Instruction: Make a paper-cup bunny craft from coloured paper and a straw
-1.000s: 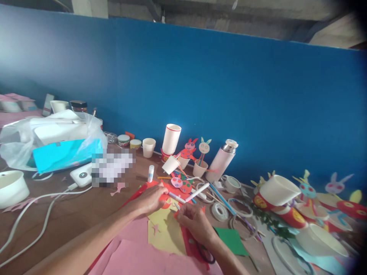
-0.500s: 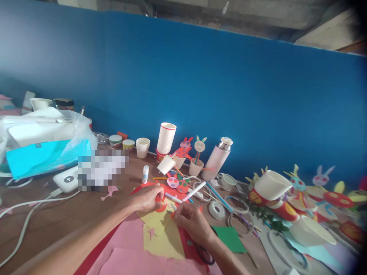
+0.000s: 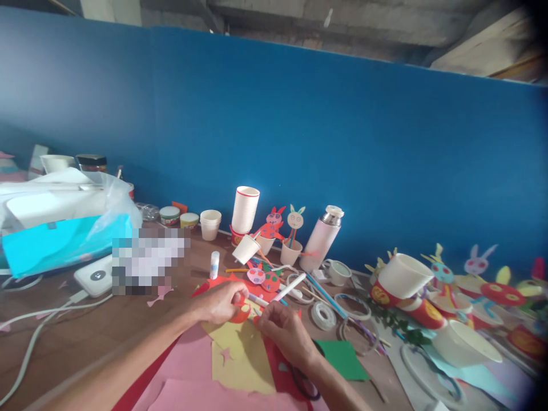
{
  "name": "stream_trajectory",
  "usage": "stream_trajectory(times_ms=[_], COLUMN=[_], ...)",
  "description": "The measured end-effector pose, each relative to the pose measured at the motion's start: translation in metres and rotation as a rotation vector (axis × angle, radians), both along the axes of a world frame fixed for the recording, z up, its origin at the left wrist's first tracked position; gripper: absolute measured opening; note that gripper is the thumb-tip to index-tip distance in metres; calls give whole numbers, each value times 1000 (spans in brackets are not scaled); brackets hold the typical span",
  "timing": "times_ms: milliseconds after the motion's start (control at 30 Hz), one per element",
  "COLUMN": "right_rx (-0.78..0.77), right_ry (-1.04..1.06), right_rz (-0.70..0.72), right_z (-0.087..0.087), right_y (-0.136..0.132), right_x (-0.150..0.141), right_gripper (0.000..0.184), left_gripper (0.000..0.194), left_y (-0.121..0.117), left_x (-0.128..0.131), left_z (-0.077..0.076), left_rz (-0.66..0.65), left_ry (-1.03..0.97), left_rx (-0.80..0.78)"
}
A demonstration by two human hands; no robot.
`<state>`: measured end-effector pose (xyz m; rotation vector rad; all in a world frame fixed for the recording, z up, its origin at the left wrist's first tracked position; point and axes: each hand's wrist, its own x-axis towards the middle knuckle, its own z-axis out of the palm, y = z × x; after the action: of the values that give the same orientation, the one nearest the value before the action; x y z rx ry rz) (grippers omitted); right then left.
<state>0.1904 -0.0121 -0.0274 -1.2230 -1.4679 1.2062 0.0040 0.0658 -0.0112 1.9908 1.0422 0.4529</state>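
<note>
My left hand [image 3: 222, 302] is closed, its fingertips pinching a red paper cut-out [image 3: 242, 313] with yellow bits on it. Close beside it, my right hand [image 3: 287, 333] is closed in a pinch; what sits between its fingertips is too small to make out. Below both hands lie a yellow paper sheet [image 3: 242, 359] and pink paper [image 3: 182, 362], over red paper. A small pink scrap [image 3: 226, 357] rests on the yellow sheet. Just beyond my fingers are a white marker [image 3: 291, 287] and a red paper ladybug [image 3: 271, 281]. Dark loops like scissor handles [image 3: 305, 388] show under my right wrist.
A glue stick [image 3: 214, 265], a tilted paper cup [image 3: 246, 249], a cup stack [image 3: 246, 208] and a thermos [image 3: 321, 240] stand behind. At right are a tape roll [image 3: 323, 315], green paper [image 3: 342, 359] and cup figures [image 3: 445, 279]. A power bank [image 3: 94, 276] with cables is left.
The view has shifted slightly. Both hands stay close together over the paper, and my right fingertips have moved a little against the red cut-out.
</note>
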Motion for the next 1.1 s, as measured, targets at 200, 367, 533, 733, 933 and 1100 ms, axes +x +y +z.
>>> stream_trajectory(times_ms=[200, 367, 533, 733, 933, 1100], right_rx=[121, 118, 85, 72, 99, 113], right_ry=[-38, 7, 34, 145, 161, 236], right_rz=[-128, -116, -90, -96, -164, -191], right_z=[5, 10, 5, 6, 15, 21], right_y=[2, 0, 2, 4, 4, 4], right_x=[2, 2, 1, -1, 1, -2], right_gripper=[16, 16, 15, 20, 22, 23], left_gripper=[15, 15, 21, 21, 32, 32], left_y=[-9, -11, -18, -26, -25, -29], left_x=[7, 14, 21, 24, 27, 29], left_z=[14, 11, 11, 20, 20, 16], left_rz=[-76, -55, 7, 39, 51, 82], left_ry=[-73, -289, -385, -465, -509, -506], left_rx=[-88, -274, -327, -406, -458, -451])
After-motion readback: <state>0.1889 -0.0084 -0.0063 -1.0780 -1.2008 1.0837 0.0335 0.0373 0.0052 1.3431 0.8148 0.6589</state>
